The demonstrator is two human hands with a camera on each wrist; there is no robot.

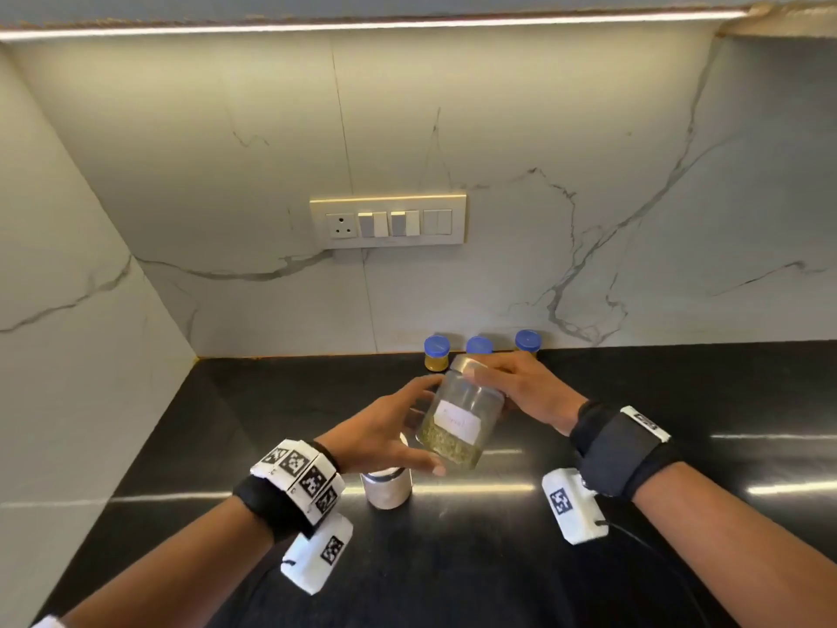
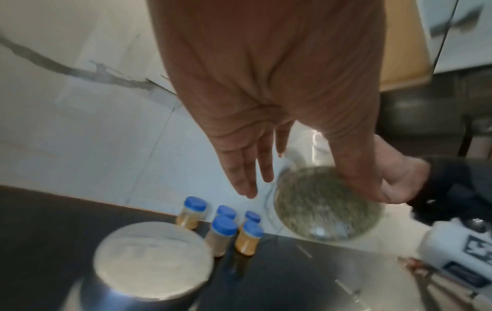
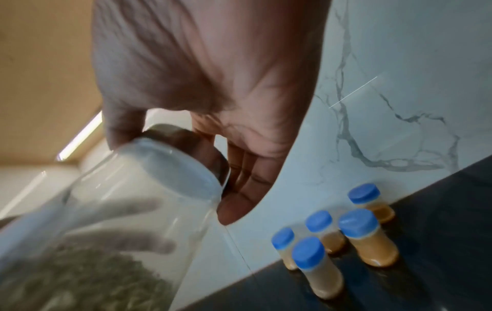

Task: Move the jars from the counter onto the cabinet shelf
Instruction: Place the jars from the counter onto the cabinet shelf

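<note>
Silver-lidded jar below left hand fingers spread, right hand fingers pinching herb jar, blue-capped bottles behind

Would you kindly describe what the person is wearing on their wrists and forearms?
Both forearms are bare, with no sleeves. The left wrist carries a black strap ringed with white blocks printed with black square codes, and a white box with one such code hangs below. The right wrist wears a wide black band, a white coded tag and a similar white box trailing a thin black cable.
</note>
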